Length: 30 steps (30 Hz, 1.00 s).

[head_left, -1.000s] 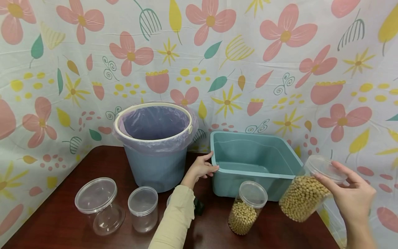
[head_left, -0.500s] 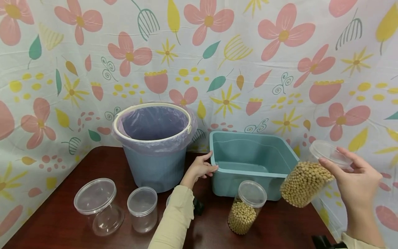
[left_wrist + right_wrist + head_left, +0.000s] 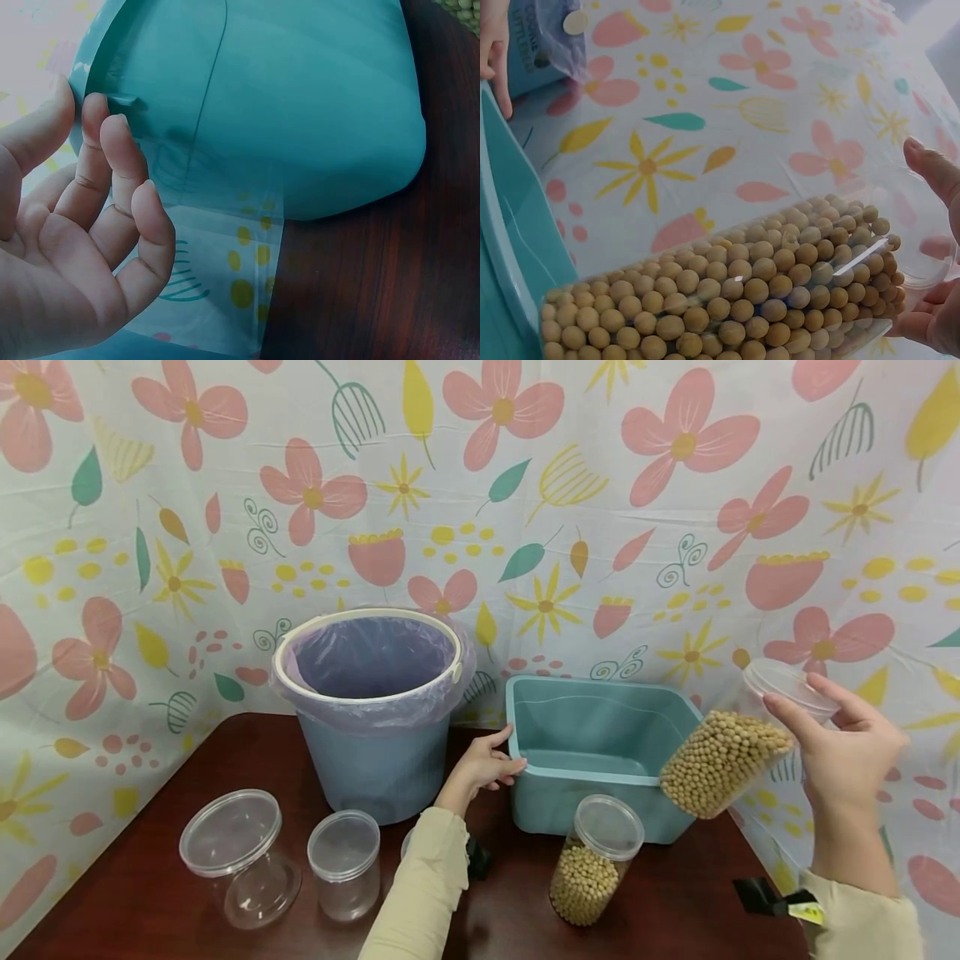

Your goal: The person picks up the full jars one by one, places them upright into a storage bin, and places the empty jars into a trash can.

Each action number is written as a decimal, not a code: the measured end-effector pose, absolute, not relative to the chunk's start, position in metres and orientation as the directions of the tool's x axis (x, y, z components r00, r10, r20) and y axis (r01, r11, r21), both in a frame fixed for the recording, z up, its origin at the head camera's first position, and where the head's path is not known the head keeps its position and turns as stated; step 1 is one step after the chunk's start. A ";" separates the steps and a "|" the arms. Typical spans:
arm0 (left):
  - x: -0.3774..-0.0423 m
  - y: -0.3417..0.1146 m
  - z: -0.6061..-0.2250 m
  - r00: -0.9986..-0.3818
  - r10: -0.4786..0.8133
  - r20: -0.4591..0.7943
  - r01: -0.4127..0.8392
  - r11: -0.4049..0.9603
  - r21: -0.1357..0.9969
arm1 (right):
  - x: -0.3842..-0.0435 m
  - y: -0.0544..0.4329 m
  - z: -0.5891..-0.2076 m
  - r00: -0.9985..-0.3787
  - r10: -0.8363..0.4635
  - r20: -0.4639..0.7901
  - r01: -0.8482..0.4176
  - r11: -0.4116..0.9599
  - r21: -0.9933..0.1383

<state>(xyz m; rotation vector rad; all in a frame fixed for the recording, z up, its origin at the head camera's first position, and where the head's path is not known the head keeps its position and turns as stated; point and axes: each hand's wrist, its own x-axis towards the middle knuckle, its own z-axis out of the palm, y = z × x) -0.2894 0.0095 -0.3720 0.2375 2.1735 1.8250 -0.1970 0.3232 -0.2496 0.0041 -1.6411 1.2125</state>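
A clear jar of round tan soybeans [image 3: 723,764] hangs tilted in the air at the right end of the teal plastic bin [image 3: 555,806]. My right hand [image 3: 851,752] grips it by its lidded top, thumb on one side and fingers on the other. In the right wrist view, the beans in the jar [image 3: 727,300] lie slanted toward its base. My left hand [image 3: 483,766] pinches the bin's left rim; in the left wrist view the thumb and fingertips meet around the rim beside the bin wall [image 3: 330,112].
A second lidded jar of soybeans [image 3: 588,877] stands before the bin. Farther left are a small clear jar [image 3: 345,868] and a wider one [image 3: 232,835]. A blue bucket [image 3: 375,764] with a plastic liner stands behind. Floral cloth [image 3: 465,527] hangs behind the dark table [image 3: 165,768].
My right hand has raised the jar of soybeans and brought it leftward, closer to the bin's right end. The left hand stays on the rim.
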 end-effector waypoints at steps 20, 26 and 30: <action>-0.290 0.010 -0.372 -0.946 0.296 -0.135 -0.086 0.172 0.981 | -0.241 0.308 -0.249 -0.414 0.687 0.597 -0.492 0.383 -0.782; -0.290 0.010 -0.372 -0.945 0.296 -0.141 -0.091 0.179 0.980 | -0.255 0.307 -0.267 -0.386 0.689 0.614 -0.475 0.422 -0.772; -0.290 0.010 -0.372 -0.945 0.296 -0.136 -0.086 0.177 0.981 | -0.263 0.307 -0.281 -0.358 0.692 0.627 -0.491 0.431 -0.757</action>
